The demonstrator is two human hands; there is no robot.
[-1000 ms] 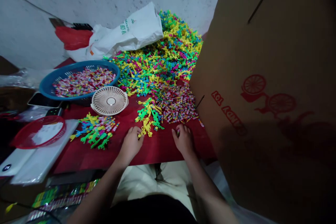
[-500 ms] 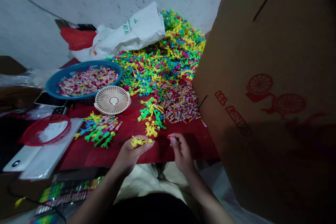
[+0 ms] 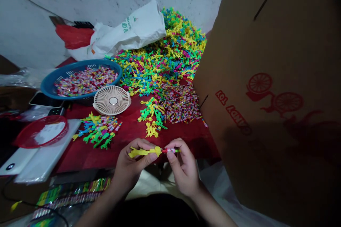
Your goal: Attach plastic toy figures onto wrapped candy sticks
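My left hand (image 3: 131, 163) is shut on a yellow plastic toy figure (image 3: 142, 151), pinching it between thumb and fingers. My right hand (image 3: 183, 168) grips a small wrapped candy stick (image 3: 171, 150) in its fingertips. The candy's end touches the figure's end, just above the table's front edge. Loose candy sticks (image 3: 179, 103) lie on the red table top (image 3: 80, 159), beyond my hands. Nearer lie small clusters of green and yellow figures (image 3: 151, 117) and figures joined with candy (image 3: 97, 131). A large heap of multicoloured figures (image 3: 165, 55) rises behind them.
A blue basket (image 3: 106, 64) full of candy and a small cream fan (image 3: 112, 100) stand at the table's left. A red plastic basket (image 3: 41, 131) and a white bag (image 3: 135, 30) lie nearby. A tall cardboard box (image 3: 266, 78) blocks the right side.
Both hands have lifted off the table and come together. The left now holds a yellow figure up, and the right brings a candy stick against its end.
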